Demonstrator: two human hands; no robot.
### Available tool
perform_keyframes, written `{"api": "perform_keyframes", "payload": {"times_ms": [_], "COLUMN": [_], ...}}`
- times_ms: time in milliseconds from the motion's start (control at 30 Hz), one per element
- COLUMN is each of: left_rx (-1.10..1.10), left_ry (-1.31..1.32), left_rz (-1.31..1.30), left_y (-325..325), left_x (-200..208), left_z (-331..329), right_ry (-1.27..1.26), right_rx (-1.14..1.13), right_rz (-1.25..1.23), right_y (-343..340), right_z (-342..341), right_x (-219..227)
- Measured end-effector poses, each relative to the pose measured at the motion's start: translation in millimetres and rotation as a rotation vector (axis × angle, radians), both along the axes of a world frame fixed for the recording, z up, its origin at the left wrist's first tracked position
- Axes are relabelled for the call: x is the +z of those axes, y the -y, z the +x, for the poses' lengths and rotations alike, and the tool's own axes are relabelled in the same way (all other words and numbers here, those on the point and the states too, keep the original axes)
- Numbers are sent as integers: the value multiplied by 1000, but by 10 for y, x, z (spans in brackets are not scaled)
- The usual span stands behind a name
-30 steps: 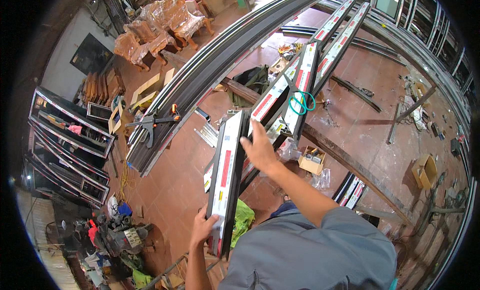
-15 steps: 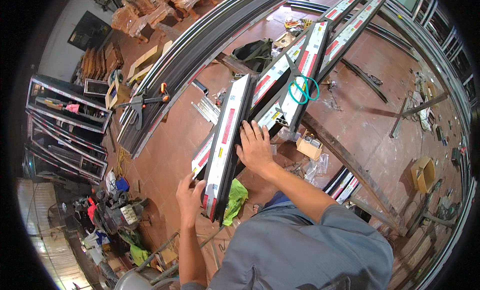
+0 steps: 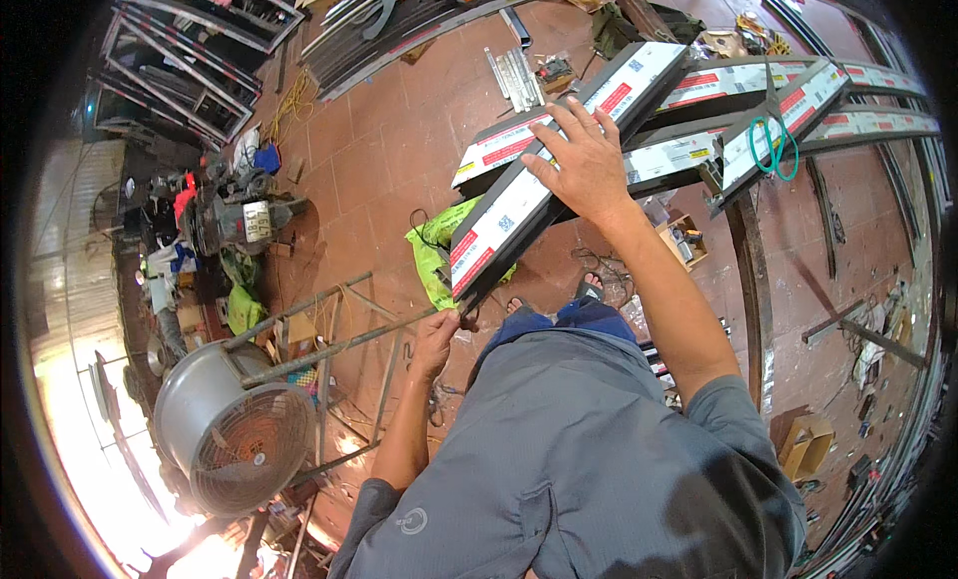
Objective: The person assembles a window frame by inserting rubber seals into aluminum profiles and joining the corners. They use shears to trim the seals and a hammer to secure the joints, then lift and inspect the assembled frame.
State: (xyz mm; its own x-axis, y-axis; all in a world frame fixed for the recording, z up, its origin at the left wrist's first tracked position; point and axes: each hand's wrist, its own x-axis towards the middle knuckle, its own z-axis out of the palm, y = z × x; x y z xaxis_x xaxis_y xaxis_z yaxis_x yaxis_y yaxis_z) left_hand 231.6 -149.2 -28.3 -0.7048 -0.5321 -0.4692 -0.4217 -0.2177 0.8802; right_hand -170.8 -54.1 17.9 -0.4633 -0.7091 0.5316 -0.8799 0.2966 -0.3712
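My right hand (image 3: 582, 170) lies with its fingers spread on a dark aluminium profile (image 3: 499, 224) covered with white and red film. That profile slants toward me, crossing over another film-covered profile (image 3: 494, 148). Below its near end is my left hand (image 3: 433, 344), fingers closed, close to the tip of a metal tube stand (image 3: 329, 348). I cannot make out what is in those fingers. A bright green bag (image 3: 427, 255) lies under the near end of the profile. Scissors (image 3: 771, 92) with teal handles rest on a shorter profile (image 3: 743, 160) to the right.
A large grey drum fan (image 3: 190, 409) stands at the lower left, beside the tube stand. Short metal pieces (image 3: 514, 78) lie on the tiled floor (image 3: 369, 160). An open cardboard box (image 3: 682, 242) and a rusty steel beam (image 3: 750, 289) are to the right.
The view has swung left and down. My left hand has left the profile's side and is now closed below its near end. The right hand has moved onto the profile's top face.
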Motion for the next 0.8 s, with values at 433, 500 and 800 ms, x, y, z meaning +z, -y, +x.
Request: {"api": "perform_keyframes", "payload": {"times_ms": [433,500,800], "left_rx": [325,334,219], "left_ry": [156,170,365], "left_rz": [-138,-136,-213], "left_y": [-307,-303,-270], "left_x": [423,480,697], "left_z": [-182,-322,-438], "right_ry": [-5,-8,82], "right_rx": [-41,-40,-19], "right_rz": [-1,-12,2], "right_y": [70,71,45], "right_z": [92,95,58], "right_x": [-24,-21,1]}}
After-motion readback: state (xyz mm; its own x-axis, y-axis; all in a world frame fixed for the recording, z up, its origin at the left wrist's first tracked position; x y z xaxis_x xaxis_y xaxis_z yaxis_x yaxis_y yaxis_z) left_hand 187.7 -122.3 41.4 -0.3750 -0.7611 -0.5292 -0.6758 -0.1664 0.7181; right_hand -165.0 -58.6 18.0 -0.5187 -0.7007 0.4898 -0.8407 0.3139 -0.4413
